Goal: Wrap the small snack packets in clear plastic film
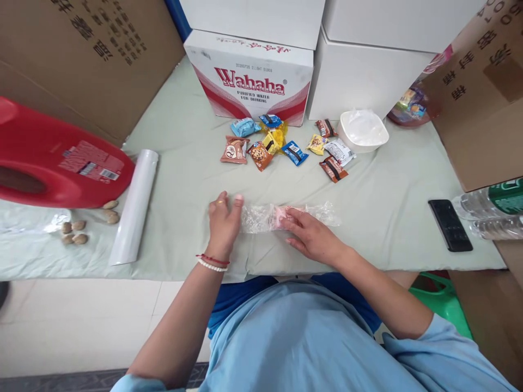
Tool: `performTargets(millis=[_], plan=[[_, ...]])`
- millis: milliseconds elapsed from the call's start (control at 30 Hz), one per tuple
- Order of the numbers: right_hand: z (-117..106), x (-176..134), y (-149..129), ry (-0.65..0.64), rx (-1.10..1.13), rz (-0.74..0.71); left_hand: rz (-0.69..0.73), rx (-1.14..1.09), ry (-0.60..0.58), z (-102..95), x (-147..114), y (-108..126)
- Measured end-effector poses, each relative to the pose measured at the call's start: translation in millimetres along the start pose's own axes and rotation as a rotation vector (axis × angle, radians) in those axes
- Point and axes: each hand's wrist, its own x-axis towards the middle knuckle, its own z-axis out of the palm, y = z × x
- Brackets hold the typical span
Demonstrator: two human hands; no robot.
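A small pink packet [281, 216] lies on the table within a strip of crinkled clear plastic film [256, 219]. The fingers of my right hand [312, 234] rest stretched out over the packet, with the thumb apart and lower. The film's right end [327, 213] lies loose beyond that hand. At the strip's left end is my left hand [223, 223], thumb raised and apart from the partly bent fingers; nothing shows in its grasp. Whether it touches the film edge I cannot tell.
Several wrapped snacks [261, 152] lie ahead, beside a white bowl [363, 132]. A Wahaha carton [253, 81] stands behind. To the left are a white roll [134, 207], walnuts [79, 225] and a red jug [61, 158]; a phone [450, 225] and bottles [496, 198] lie right.
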Motion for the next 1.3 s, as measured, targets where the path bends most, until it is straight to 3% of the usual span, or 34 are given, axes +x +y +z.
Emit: performTargets(millis=[100, 167, 300, 467, 633, 733, 833, 867, 933, 1033, 1167, 1300], plan=[[2.3, -0.3, -1.6, -0.011, -0.011, 0.046, 0.136, 0.205, -0.197, 8.0, -0.4, -2.7], [3.3, -0.3, -2.7, -0.012, -0.002, 0.068, 0.209, 0.226, -0.229, 7.6, -5.8, -2.9], [4.2, 3.3, -5.2, -0.016, 0.002, 0.087, 0.200, 0.096, -0.217, 5.4, -20.3, 14.4], [0.9, 7.9, -4.8, -0.019, 0.101, 0.089, 0.211, -0.094, -0.420, 32.8, -42.5, 52.8], [-22.8, -8.1, 3.9, -0.004, 0.463, 0.045, 0.515, 0.080, -0.391, 57.3, -55.1, 53.8], [-42.1, -16.1, 14.2, 0.170, 0.626, 0.301, 0.588, 0.325, -0.398, 59.8, -60.7, 45.2], [-51.9, -11.9, 26.3, 0.367, 0.352, 0.559, 0.670, 0.508, -0.376, 60.4, -67.8, 42.3], [-51.9, -9.1, 29.6, 0.352, 0.209, 0.600, 0.697, 0.541, -0.359, 60.9, -69.9, 42.5], [-48.3, -5.1, 34.2, 0.191, -0.014, 0.639, 0.723, 0.578, -0.298, 62.3, -72.9, 43.1], [-42.0, -9.2, 36.3, -0.044, -0.124, 0.649, 0.768, 0.580, -0.156, 64.8, -72.9, 41.3], [-49.9, -25.7, 32.3, 0.033, -0.007, 0.611, 0.927, 0.527, -0.096, 67.7, -68.4, 33.1], [-61.1, -16.8, 18.6, 0.118, 0.379, 0.714, 0.980, 0.536, -0.099, 68.7, -69.2, 30.2]])
